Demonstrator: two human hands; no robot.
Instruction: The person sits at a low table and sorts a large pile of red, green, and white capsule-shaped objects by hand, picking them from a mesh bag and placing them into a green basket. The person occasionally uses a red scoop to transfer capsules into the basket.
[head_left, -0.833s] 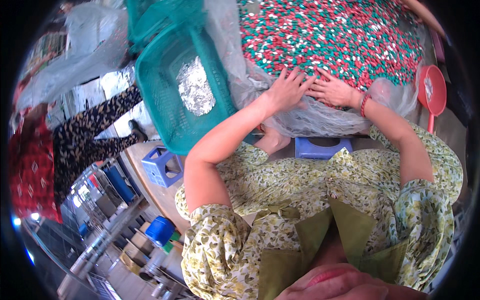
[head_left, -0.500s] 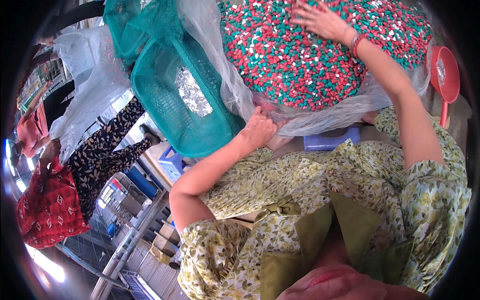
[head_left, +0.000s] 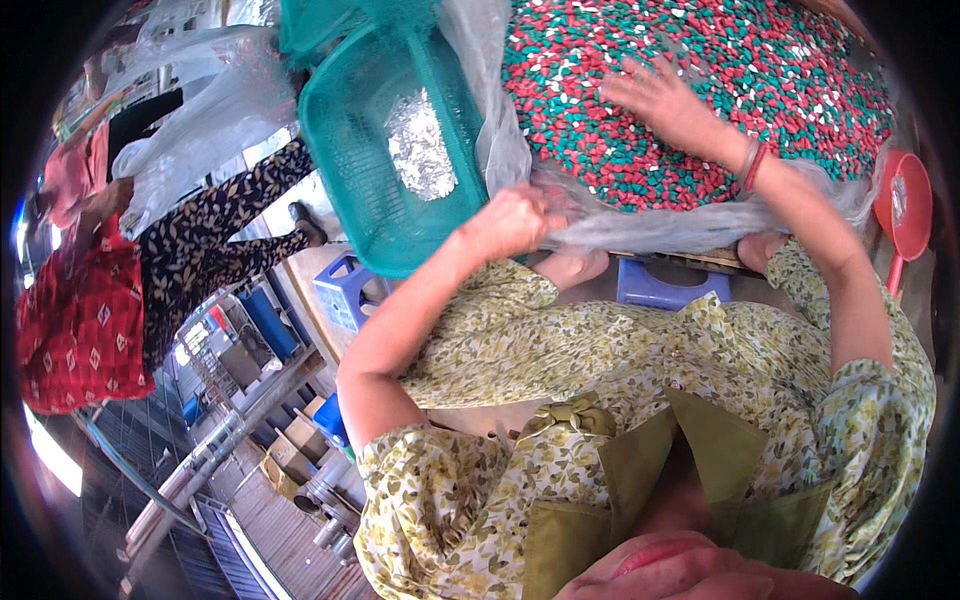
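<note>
A broad heap of small red, green and silver-white pieces [head_left: 585, 120] lies on a clear plastic sheet [head_left: 640, 232] in front of me. My right hand [head_left: 672, 108], with a red band at the wrist, is over the heap with its fingers spread, slightly blurred. Just beyond it, a grey patch shows through the pieces. At the sheet's near left edge my left hand [head_left: 512, 222] is closed on the gathered plastic; its fingertips are partly hidden. Left of the heap stands a teal mesh basket [head_left: 345, 150], with shiny silver pieces [head_left: 420, 145] inside.
A red scoop [head_left: 905, 205] lies at the right of the heap. Blue plastic stools [head_left: 675, 283] stand near my feet and at the left. On the far left, a person in a red patterned top [head_left: 85, 325] stands by hanging clear plastic [head_left: 215, 110].
My right hand has come nearer across the heap, and a grey patch has appeared beyond it. My left hand stays at the sheet's edge. The whole view has turned slightly.
</note>
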